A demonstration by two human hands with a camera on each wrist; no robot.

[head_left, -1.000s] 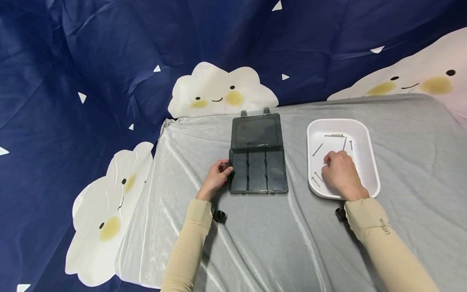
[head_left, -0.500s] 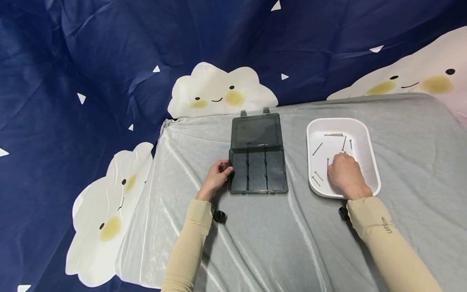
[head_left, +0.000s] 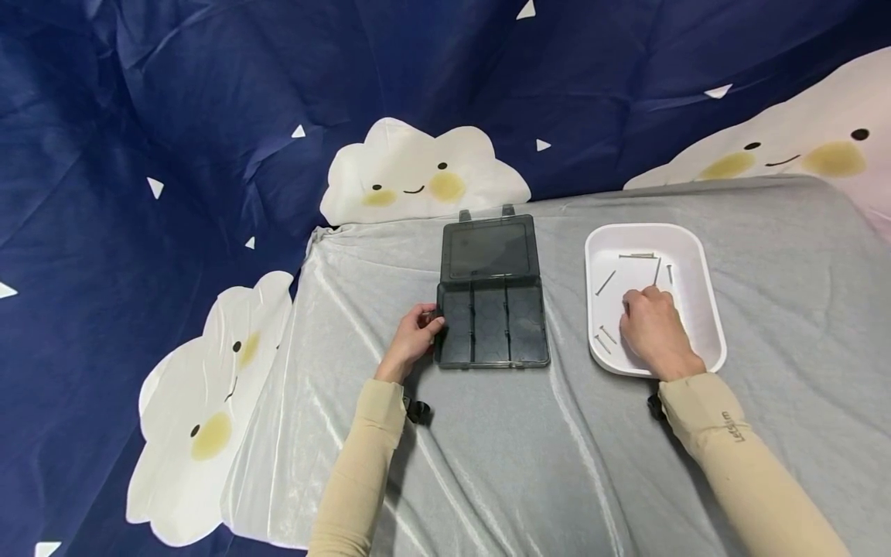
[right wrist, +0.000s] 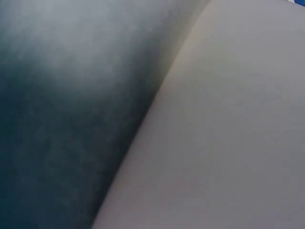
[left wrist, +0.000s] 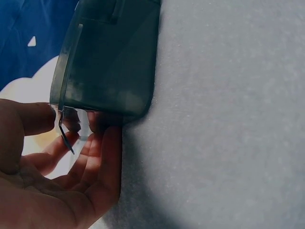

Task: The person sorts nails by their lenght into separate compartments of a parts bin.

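Note:
My left hand [head_left: 412,339] holds the left side of a dark translucent compartment box [head_left: 491,363]. In the left wrist view the thumb lies at the box's [left wrist: 112,71] upper edge, with the fingers curled below. The box's hinged lid [head_left: 490,247] is laid back, its two latches pointing away. My right hand [head_left: 654,329] reaches down into a white tray [head_left: 711,333], fingers bent toward the bottom; the fingertips are hidden, and so is anything between them. Several screws lie around it: one long screw [head_left: 605,282] to the left, two short screws [head_left: 602,343] near the front left corner.
A grey velvety cloth [head_left: 508,456] covers the table. Behind it hangs a dark blue fabric [head_left: 592,70] printed with clouds. The tray wall [right wrist: 205,133] fills much of the right wrist view, blurred.
My right hand shifts right inside the tray, exposing an upright-lying screw, then comes back left and covers it. My left hand and the box stay in place.

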